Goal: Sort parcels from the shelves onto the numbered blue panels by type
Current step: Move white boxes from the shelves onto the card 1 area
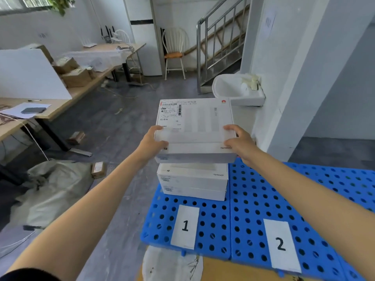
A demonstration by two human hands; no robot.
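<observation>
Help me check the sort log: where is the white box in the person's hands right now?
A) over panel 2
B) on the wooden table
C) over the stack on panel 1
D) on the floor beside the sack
C: the left hand and right hand hold the white box directly over the stack of white boxes on panel 1.

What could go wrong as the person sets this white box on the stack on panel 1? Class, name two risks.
1. The left hand and right hand hold the white box only at its near corners, so its far end might dip and knock the stack of white boxes below.
2. That stack stands close to the far left edge of panel 1; a box landed off-centre could overhang and slide to the floor.
</observation>
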